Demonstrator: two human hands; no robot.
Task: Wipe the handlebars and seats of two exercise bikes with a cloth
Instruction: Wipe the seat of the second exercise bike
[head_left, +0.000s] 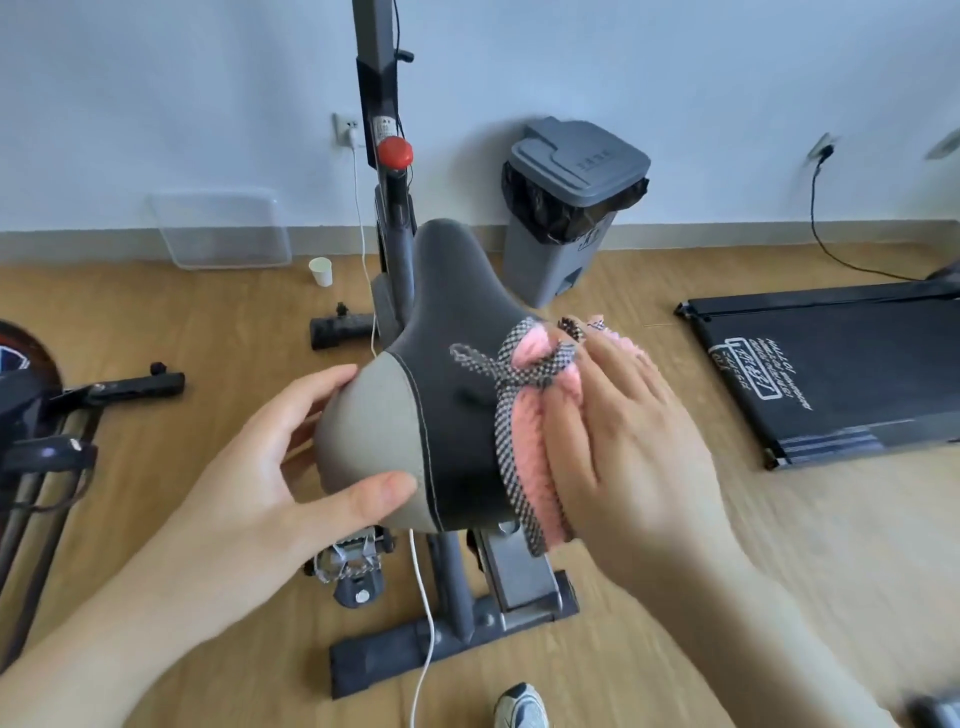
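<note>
Both hands on the seat, cloth pressed to its right edge.

Left hand (291, 457) cups the seat's (457, 364) grey rear-left corner, fingers spread wide, thumb on top, steadying it. Right hand (618, 431) lies flat with fingers together, pinning the pink cloth (530, 415) against the seat's right edge. That cloth looks soft, light and floppy, its checked trim trailing loose, so a palm press should control it better than a pinch. Padded, the seat should give slightly yet stay firm on its post. Handlebars are cut off above the frame; only 1 bike shows whole, a 2nd partly at left; the right hand is blurred.
</note>
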